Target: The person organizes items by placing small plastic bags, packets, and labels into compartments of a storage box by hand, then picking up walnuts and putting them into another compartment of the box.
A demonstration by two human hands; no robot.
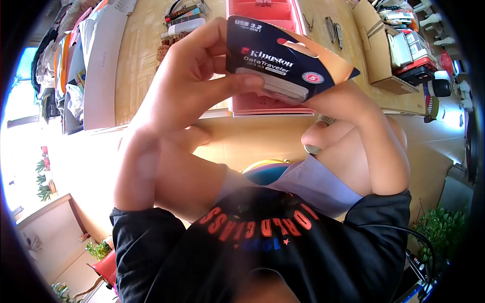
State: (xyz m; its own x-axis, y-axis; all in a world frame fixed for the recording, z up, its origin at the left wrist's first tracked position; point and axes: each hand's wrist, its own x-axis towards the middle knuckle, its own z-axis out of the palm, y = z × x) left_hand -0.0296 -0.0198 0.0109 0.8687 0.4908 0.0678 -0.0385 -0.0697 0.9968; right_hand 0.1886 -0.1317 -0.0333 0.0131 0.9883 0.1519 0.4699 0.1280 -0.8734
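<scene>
A USB flash drive package with dark blue Kingston DataTraveler printing and an orange corner is held up in front of me, tilted. My left hand is closed on its left edge, the thumb pressed over the front and the fingers behind. A hang hole shows near the card's upper right. From the right, my right forearm reaches up to the package. The card hides my right hand and its fingers, so whether they grip it cannot be seen. Behind the package lies a pink tray with compartments.
On the wooden table, metal hand tools lie right of the tray. A cardboard box full of items stands farther right. A white box is at the left, with pens and small items near the back.
</scene>
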